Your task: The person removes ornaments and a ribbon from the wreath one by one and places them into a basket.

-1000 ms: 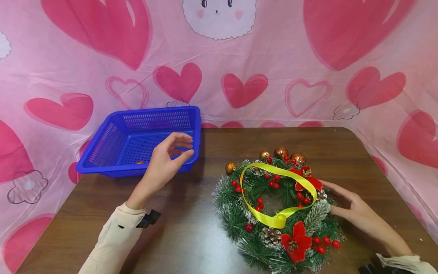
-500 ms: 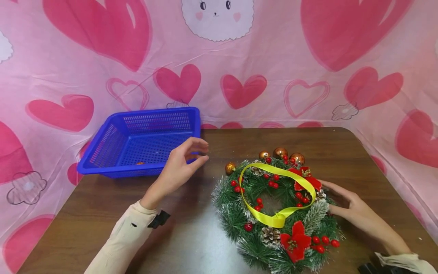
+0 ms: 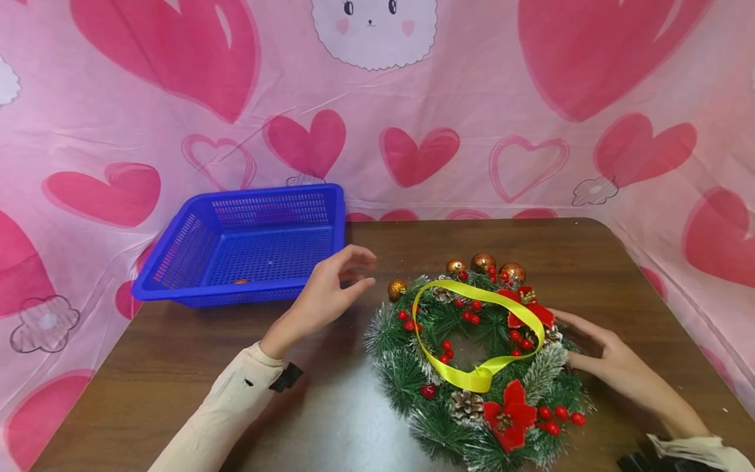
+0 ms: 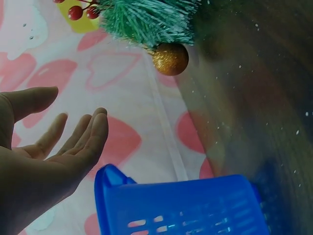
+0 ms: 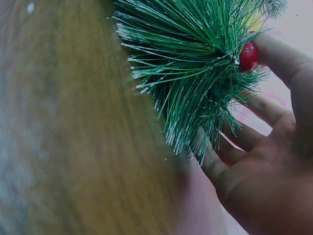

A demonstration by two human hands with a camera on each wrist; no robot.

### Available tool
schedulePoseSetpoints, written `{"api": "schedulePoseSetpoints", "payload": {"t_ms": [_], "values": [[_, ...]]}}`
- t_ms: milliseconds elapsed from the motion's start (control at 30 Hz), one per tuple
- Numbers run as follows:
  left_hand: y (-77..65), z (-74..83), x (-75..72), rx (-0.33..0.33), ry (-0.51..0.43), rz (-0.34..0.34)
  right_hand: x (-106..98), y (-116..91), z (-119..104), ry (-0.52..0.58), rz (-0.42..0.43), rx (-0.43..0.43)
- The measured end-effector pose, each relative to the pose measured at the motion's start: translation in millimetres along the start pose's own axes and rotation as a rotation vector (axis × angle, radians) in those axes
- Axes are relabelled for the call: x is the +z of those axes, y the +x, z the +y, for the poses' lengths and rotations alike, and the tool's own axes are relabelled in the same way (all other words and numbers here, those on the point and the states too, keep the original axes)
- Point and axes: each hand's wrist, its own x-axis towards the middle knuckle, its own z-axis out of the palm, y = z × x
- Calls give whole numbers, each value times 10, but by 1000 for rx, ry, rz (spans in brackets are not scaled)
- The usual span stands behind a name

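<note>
A green Christmas wreath (image 3: 407,377) lies on the table, with frosted tips, red berries, pine cones and red poinsettias (image 3: 512,418). On top of it rests a loop of yellow ribbon (image 3: 474,380). My right hand (image 3: 619,367) holds the wreath's right edge; in the right wrist view its thumb (image 5: 279,54) is by a red berry and the other fingers go behind the needles. My left hand (image 3: 321,298) is in the air between the blue basket and the wreath, fingers spread and holding nothing. A gold glitter ball (image 3: 398,289) sits at the wreath's upper left edge.
The blue plastic basket (image 3: 200,292) stands at the back left, with a small orange thing (image 3: 242,282) at its bottom. Copper baubles (image 3: 483,263) line the wreath's far edge. A pink heart-print cloth (image 3: 366,98) hangs behind the brown wooden table (image 3: 330,393).
My left hand has moved right and toward me, from in front of the basket to near the wreath's left side. My right hand and the wreath have stayed put.
</note>
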Motion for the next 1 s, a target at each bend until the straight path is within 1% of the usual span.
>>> {"api": "schedulePoseSetpoints", "payload": {"t_ms": [267,467,600,733,833,1000], "values": [[33,-110,105,-7,21,-25,7,9,7,20,-10,-8],[67,-202,192,-15,18,-65,3,2,-1,12,-6,2],[86,-262,235,-30,10,-79,1,-4,-3,-7,3,12],[108,-323,266,-48,-9,-94,3,-2,12,11,0,2],[129,-363,283,-64,-12,-111,3,1,17,28,-5,-4],[164,-406,311,-85,0,-143,6,-2,10,7,7,3]]}}
